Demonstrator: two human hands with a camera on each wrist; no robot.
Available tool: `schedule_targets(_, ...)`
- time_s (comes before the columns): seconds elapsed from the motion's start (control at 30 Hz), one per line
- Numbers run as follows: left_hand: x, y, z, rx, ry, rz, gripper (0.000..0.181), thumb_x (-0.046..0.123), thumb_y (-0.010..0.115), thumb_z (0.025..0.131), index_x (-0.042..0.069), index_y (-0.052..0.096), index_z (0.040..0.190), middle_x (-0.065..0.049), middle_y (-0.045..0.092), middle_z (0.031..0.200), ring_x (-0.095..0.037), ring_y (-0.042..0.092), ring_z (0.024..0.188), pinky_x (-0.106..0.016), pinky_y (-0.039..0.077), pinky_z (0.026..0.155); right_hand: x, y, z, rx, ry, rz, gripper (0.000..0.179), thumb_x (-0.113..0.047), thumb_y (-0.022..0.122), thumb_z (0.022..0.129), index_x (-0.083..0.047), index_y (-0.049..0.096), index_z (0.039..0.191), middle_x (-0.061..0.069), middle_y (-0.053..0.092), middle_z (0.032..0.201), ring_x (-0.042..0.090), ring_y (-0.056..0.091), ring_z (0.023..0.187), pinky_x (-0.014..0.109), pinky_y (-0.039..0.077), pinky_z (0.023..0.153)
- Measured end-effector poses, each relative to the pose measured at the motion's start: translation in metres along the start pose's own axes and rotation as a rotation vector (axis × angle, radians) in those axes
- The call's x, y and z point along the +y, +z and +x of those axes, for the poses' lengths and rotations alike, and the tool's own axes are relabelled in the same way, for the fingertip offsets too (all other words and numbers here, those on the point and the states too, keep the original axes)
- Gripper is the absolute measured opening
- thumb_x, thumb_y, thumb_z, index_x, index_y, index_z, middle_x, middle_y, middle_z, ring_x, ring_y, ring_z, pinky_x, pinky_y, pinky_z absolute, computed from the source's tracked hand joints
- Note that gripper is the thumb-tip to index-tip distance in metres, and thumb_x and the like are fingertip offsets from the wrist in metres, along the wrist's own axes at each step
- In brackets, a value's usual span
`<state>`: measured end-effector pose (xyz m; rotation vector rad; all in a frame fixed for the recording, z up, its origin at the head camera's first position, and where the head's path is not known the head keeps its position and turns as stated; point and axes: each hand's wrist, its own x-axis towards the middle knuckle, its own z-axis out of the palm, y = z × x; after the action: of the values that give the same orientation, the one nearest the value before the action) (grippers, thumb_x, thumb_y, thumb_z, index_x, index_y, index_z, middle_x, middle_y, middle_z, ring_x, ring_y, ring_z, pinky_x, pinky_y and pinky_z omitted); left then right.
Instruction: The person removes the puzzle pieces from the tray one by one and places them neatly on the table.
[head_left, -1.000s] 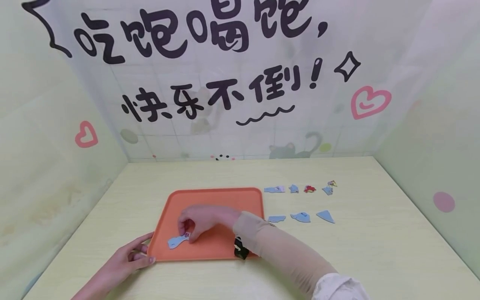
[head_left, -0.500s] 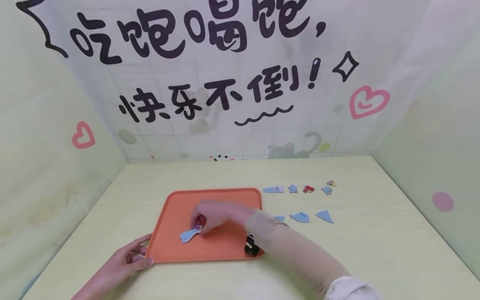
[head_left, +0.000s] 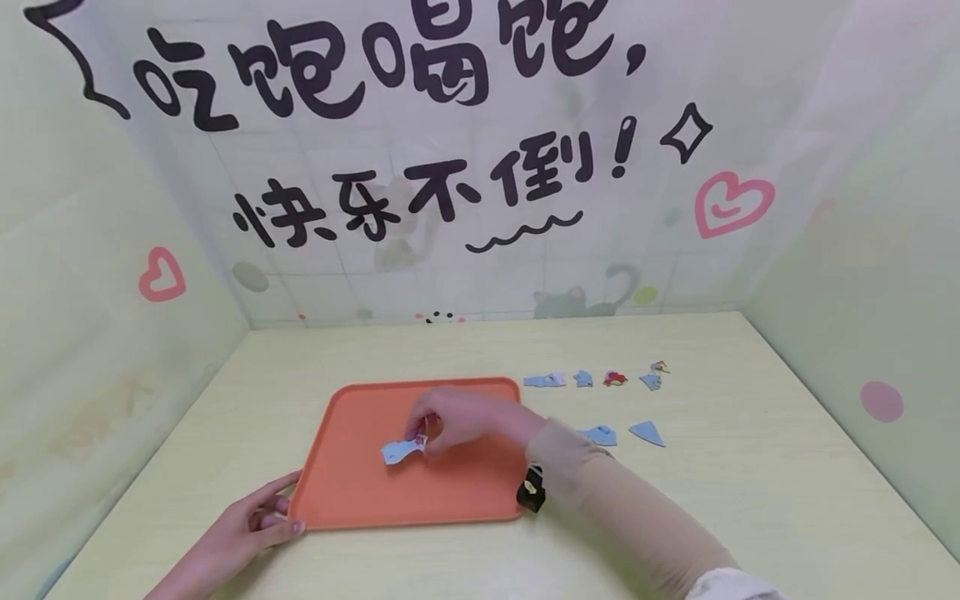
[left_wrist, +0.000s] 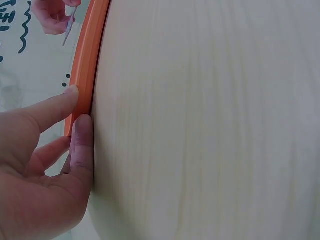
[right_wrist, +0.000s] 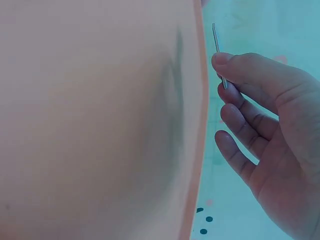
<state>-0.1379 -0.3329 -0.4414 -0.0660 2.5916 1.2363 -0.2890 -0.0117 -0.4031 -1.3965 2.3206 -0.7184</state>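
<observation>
In the head view, my right hand (head_left: 457, 417) pinches a flat, light-blue puzzle piece (head_left: 399, 452) with a small purple patch at one end, above the middle of the orange tray (head_left: 405, 504). The right wrist view catches the piece (right_wrist: 216, 37) edge-on between thumb and index finger, with the other fingers loosely bent. At the tray's front left corner, my left hand (head_left: 251, 525) holds the edge between thumb and fingers. The left wrist view has its thumb (left_wrist: 82, 132) against the tray's outer wall and another finger on the rim (left_wrist: 87, 60).
Right of the tray, a back row of puzzle pieces includes a long blue one (head_left: 544, 381) and a red one (head_left: 615, 378). Nearer lie a blue piece (head_left: 602, 435) and a triangular piece (head_left: 648, 433). My right sleeve (head_left: 622, 500) crosses the tray's right edge. A printed backdrop (head_left: 450, 275) stands behind.
My right hand has moved right and away from me across the tray, carrying the blue puzzle piece. The left hand keeps its hold on the corner; the head view has shifted slightly.
</observation>
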Motion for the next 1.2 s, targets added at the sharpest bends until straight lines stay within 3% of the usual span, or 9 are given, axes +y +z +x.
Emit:
schedule_targets(0.23, -0.001, 0.0, 0.001, -0.002, 0.01, 0.009, 0.077, 0.02, 0.07, 0.091, -0.002, 0.03, 0.153, -0.008, 0.058, 0.107, -0.003, 0.048, 0.072, -0.021, 0.041, 0.064, 0.006, -0.011, -0.014, 0.068, 0.001, -0.027, 0.023, -0.017, 0.074, 0.088, -0.019, 0.073, 0.111, -0.01, 0.067, 0.103, 0.01, 0.059, 0.093, 0.02, 0.05, 0.084)
schedule_targets(0.5, 0.0, -0.001, 0.0, 0.003, 0.018, 0.032, 0.075, 0.019, 0.07, 0.092, -0.002, 0.03, 0.152, -0.009, 0.059, 0.108, -0.003, 0.047, 0.072, -0.021, 0.04, 0.063, 0.006, -0.025, -0.037, 0.147, 0.056, -0.028, 0.025, -0.017, 0.075, 0.087, -0.02, 0.073, 0.112, -0.009, 0.065, 0.101, 0.011, 0.058, 0.094, 0.027, 0.049, 0.088)
schedule_targets(0.8, -0.001, -0.002, 0.001, -0.022, 0.031, 0.05, 0.077, 0.024, 0.069, 0.092, -0.003, 0.03, 0.152, -0.009, 0.061, 0.107, -0.004, 0.05, 0.075, -0.021, 0.042, 0.066, 0.018, -0.033, -0.076, 0.23, 0.094, -0.025, 0.025, -0.016, 0.074, 0.087, -0.02, 0.073, 0.111, -0.008, 0.065, 0.1, 0.01, 0.058, 0.092, 0.028, 0.05, 0.087)
schedule_targets(1.03, -0.001, -0.002, 0.002, -0.027, 0.008, 0.06, 0.078, 0.027, 0.07, 0.091, -0.001, 0.03, 0.153, -0.008, 0.061, 0.108, -0.004, 0.052, 0.078, -0.02, 0.042, 0.069, 0.028, -0.04, -0.112, 0.292, 0.081, -0.027, 0.025, -0.014, 0.074, 0.087, -0.018, 0.073, 0.112, -0.003, 0.067, 0.105, 0.021, 0.063, 0.095, 0.041, 0.054, 0.089)
schedule_targets(1.2, -0.001, -0.002, 0.003, -0.034, 0.004, 0.06, 0.079, 0.028, 0.07, 0.092, -0.001, 0.029, 0.153, -0.008, 0.06, 0.11, -0.004, 0.052, 0.079, -0.02, 0.042, 0.07, 0.032, -0.045, -0.137, 0.338, 0.096, -0.04, 0.027, -0.014, 0.076, 0.086, -0.018, 0.072, 0.112, -0.003, 0.069, 0.108, 0.016, 0.063, 0.097, 0.035, 0.054, 0.089)
